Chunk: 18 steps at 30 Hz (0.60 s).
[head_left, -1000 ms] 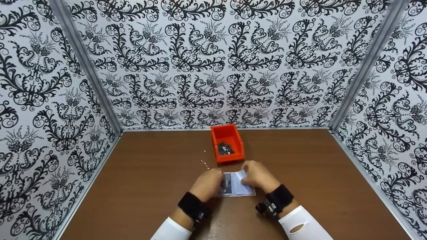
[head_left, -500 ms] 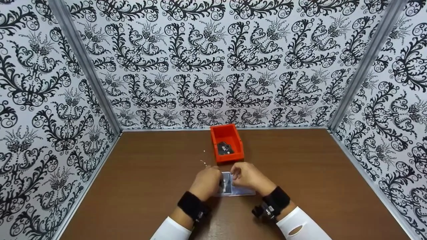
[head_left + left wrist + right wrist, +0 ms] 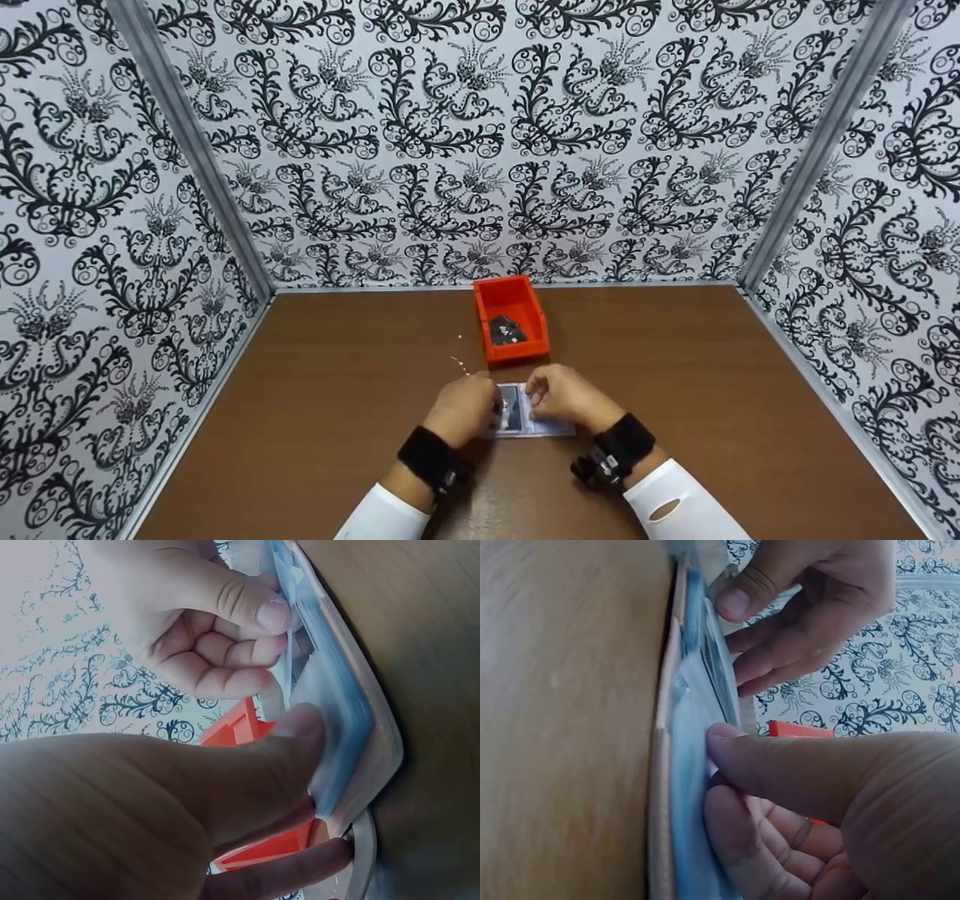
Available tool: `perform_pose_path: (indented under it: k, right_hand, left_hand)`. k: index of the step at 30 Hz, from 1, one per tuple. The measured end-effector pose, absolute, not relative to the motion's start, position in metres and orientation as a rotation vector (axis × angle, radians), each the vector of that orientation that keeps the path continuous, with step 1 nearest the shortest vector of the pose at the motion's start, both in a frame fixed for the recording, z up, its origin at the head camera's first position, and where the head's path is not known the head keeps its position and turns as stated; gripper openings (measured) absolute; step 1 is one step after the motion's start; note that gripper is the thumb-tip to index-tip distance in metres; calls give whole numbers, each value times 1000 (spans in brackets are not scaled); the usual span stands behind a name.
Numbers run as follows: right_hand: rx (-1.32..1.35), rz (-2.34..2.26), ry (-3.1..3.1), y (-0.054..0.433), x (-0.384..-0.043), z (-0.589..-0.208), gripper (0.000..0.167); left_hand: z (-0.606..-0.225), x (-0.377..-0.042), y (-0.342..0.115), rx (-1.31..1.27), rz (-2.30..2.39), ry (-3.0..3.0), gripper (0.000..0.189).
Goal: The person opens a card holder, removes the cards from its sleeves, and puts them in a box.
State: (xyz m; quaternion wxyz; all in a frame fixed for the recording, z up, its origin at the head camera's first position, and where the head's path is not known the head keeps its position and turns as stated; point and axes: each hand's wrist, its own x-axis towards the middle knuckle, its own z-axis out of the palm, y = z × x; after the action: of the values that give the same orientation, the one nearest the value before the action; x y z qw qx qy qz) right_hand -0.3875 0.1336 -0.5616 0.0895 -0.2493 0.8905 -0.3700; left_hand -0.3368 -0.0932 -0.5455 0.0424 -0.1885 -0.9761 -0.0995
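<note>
A small photo album with clear plastic sleeves and a pale pinkish cover lies open on the brown table. A dark grey picture shows in the sleeve on its left side. My left hand grips that left side; in the left wrist view its thumb presses on the stacked sleeves and a finger reaches round the cover's edge. Over the right half, near the fold, my right hand pinches a clear sleeve between thumb and forefinger. My left fingers cover the album's left edge.
Behind the album stands an orange-red bin with several dark cards inside. Small white specks mark the table left of the bin. Patterned walls enclose the table at the back and sides.
My right hand has moved left from the right page's outer edge to near the fold, then slightly back right. More of the dark picture shows. My left hand has stayed at the album's left side.
</note>
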Motion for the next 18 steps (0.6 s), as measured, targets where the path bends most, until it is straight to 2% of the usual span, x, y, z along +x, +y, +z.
perform_pose_path:
  k: [8,18]
  right_hand:
    - [-716,-1111,2616,138,-388,-560,31]
    - [-655,-1132,2647,140,-389,-562,19]
  left_hand:
    - [-544,-336,-94,-565,-317,-3036,10]
    - [-545,-336,-95,-611,-332,-2990,11]
